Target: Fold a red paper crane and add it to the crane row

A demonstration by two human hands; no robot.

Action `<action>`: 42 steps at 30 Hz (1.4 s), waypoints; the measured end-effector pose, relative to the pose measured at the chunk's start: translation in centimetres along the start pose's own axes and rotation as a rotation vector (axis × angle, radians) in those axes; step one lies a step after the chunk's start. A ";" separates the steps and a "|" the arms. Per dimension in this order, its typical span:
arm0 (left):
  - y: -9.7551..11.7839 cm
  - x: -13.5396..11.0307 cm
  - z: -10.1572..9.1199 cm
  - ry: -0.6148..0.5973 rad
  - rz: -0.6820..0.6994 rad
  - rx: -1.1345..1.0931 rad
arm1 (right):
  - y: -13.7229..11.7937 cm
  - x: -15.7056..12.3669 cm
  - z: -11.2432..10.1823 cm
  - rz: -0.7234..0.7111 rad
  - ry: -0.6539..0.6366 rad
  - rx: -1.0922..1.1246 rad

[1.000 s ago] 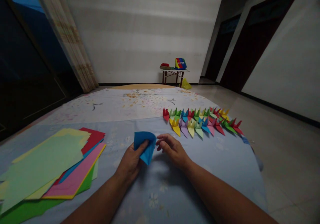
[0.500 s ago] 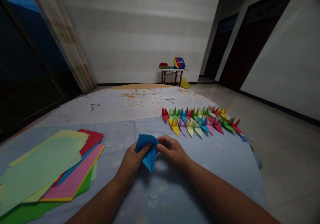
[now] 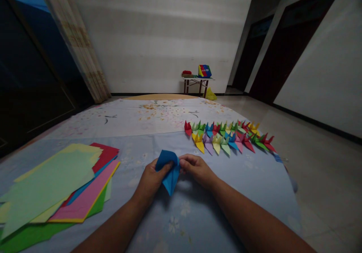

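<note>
A partly folded piece of blue origami paper is held just above the cloth, one point facing down toward me and its upper flap curved. My left hand grips it from the left, the thumb pressed across the front face. At the paper's right edge, the thumb and fingers of my right hand are pinched together on the fold. The fingers behind the paper are hidden. Beyond my right hand stand rows of folded paper cranes in several colours.
Coloured paper sheets lie in a loose, fanned stack to the left. A flowered cloth covers the round table. Against the far wall, a small table bears a colourful box, with a yellow bag beside it.
The view has shifted slightly. My right thumb and fingers have closed in on the blue paper's right edge, and its upper flap bends a little more. The left hand keeps its grip.
</note>
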State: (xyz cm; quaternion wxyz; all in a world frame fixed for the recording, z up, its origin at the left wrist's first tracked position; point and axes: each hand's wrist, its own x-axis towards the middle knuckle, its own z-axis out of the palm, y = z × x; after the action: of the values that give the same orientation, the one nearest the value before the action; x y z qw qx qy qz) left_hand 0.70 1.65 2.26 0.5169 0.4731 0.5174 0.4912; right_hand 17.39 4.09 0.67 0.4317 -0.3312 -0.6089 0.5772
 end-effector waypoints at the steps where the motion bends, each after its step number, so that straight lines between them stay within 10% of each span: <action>1: 0.0 -0.1 0.0 -0.001 0.006 0.008 | 0.1 0.0 0.0 0.015 0.003 0.017; 42: -0.2 -0.8 0.8 -0.180 -0.055 0.100 | 0.6 0.4 -0.3 0.197 0.079 0.099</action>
State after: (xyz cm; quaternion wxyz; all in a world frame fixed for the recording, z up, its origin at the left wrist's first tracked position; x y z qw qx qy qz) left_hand 1.56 0.86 2.10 0.5504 0.5263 0.5053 0.4060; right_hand 17.41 4.64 0.09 0.4125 -0.3903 -0.5267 0.6326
